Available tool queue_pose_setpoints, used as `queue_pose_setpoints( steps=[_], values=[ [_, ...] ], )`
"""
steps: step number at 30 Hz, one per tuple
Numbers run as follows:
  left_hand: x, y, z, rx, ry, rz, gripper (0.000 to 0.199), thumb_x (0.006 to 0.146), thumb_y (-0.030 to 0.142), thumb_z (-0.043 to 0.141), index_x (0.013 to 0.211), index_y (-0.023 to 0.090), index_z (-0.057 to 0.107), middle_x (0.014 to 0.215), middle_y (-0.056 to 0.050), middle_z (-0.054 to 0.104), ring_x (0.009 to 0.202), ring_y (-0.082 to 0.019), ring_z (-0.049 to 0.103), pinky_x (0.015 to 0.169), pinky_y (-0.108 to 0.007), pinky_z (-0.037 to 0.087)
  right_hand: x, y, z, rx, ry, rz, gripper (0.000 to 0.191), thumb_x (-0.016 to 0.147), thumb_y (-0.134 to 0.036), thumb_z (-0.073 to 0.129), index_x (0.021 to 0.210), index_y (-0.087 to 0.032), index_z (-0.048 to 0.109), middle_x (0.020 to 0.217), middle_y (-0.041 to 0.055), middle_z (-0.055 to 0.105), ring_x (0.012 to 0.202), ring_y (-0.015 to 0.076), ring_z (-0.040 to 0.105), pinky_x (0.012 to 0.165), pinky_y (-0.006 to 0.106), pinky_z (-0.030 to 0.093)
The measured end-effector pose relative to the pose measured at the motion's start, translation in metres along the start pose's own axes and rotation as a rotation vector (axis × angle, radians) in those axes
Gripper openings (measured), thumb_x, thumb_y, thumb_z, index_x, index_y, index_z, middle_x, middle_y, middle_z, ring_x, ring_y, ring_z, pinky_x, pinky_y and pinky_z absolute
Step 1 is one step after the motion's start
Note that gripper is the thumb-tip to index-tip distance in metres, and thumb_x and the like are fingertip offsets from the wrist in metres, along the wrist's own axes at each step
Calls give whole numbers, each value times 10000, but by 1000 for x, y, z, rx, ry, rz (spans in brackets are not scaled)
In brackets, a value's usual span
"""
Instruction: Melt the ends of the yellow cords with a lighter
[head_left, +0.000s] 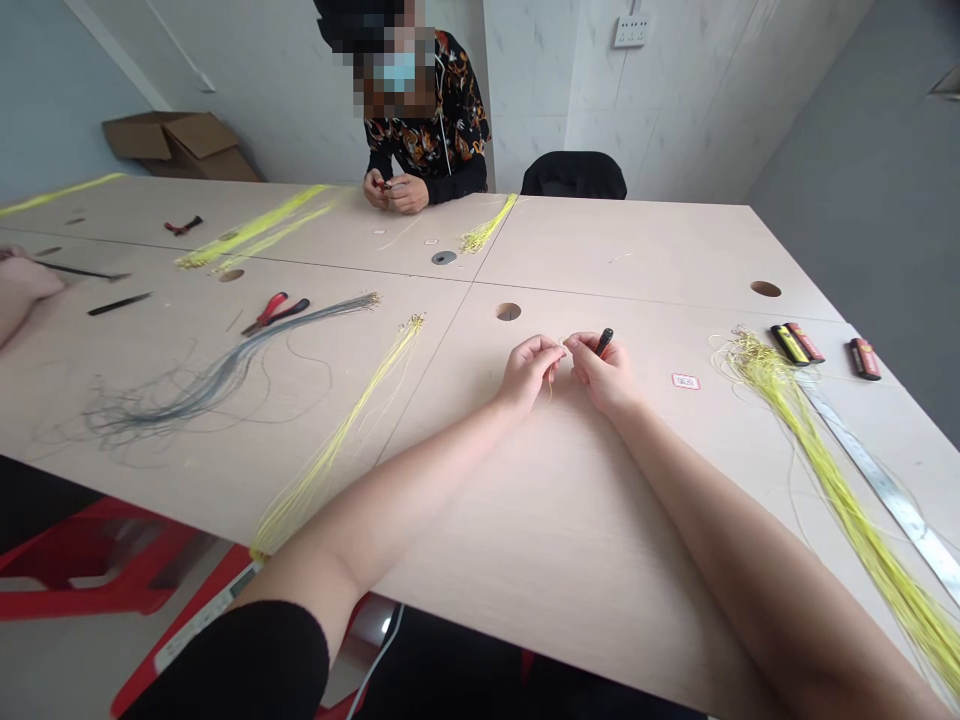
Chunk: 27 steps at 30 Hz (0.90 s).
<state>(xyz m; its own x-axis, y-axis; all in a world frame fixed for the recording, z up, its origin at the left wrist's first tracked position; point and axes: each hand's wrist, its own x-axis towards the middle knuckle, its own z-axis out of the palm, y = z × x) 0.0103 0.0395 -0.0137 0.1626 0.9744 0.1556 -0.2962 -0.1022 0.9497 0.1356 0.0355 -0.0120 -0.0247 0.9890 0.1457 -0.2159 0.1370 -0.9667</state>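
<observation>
My left hand (527, 375) is closed in a pinch over the table. A thin yellow cord (550, 388) comes out below its fingertips. My right hand (606, 375) meets it fingertip to fingertip, also closed. From its grip sticks up the black end of a slim tool (604, 342); the tool's kind is hidden by the fingers. Something tiny and yellowish sits where the fingertips meet, too small to make out. To the left lies a bundle of yellow cords (352, 408), partly behind my left forearm. A larger yellow bundle (821, 455) lies to the right.
Beside the right bundle are a metal ruler (885, 480), batteries (802, 343) and a small label (685, 381). Grey wires (240, 365), red-and-black pliers (276, 312) and a black slim tool (120, 304) lie left. A co-worker (427, 130) sits opposite; another person's hand (26, 290) is far left.
</observation>
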Motion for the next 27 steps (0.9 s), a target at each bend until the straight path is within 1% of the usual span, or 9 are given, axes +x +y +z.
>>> queue_pose_setpoints(
  steps=[4,12,17,20,23,25,27],
  values=[
    [1,-1,-1,14,9,3,206,739,304,630,611,161,557,521,44,478,461,-50,399,488,-207,320,-1,-1,1,-1,8,-5,303,708,-459,690,721,-181,571,498,-70,371,427,57,320,445,236,314],
    [1,0,-1,8,4,23,203,744,289,609,600,160,548,514,42,476,459,-51,396,494,-212,320,0,3,0,-47,26,-41,292,723,-449,683,733,-180,571,497,-65,404,423,60,338,435,233,298],
    [1,0,0,7,26,8,237,742,304,615,580,160,518,526,40,482,454,-47,389,489,-215,317,0,4,0,-10,25,-24,304,699,-456,707,746,-182,582,525,-63,420,435,57,327,444,235,312],
    [2,-1,-1,2,37,5,219,745,289,612,590,159,528,528,41,484,457,-47,392,489,-212,315,0,0,1,56,36,-15,352,695,-514,699,785,-188,602,534,-58,413,466,71,372,477,240,349],
    [3,-2,-2,-21,61,-8,185,747,260,596,604,158,541,525,43,483,452,-45,391,481,-209,306,2,-4,0,141,41,24,446,733,-638,601,766,-193,603,585,-19,467,529,102,467,501,253,380],
    [4,-2,-2,-46,80,-29,175,747,245,586,603,158,537,523,44,483,441,-43,383,470,-207,297,3,-7,-2,202,68,59,522,752,-705,523,664,-191,560,562,-10,450,487,97,433,457,250,344],
    [5,-2,-2,-63,91,-48,174,746,237,585,602,158,530,523,43,483,435,-42,378,462,-205,290,5,-10,-5,274,89,108,581,757,-744,474,571,-194,484,483,-33,351,407,76,304,399,238,258]
  ],
)
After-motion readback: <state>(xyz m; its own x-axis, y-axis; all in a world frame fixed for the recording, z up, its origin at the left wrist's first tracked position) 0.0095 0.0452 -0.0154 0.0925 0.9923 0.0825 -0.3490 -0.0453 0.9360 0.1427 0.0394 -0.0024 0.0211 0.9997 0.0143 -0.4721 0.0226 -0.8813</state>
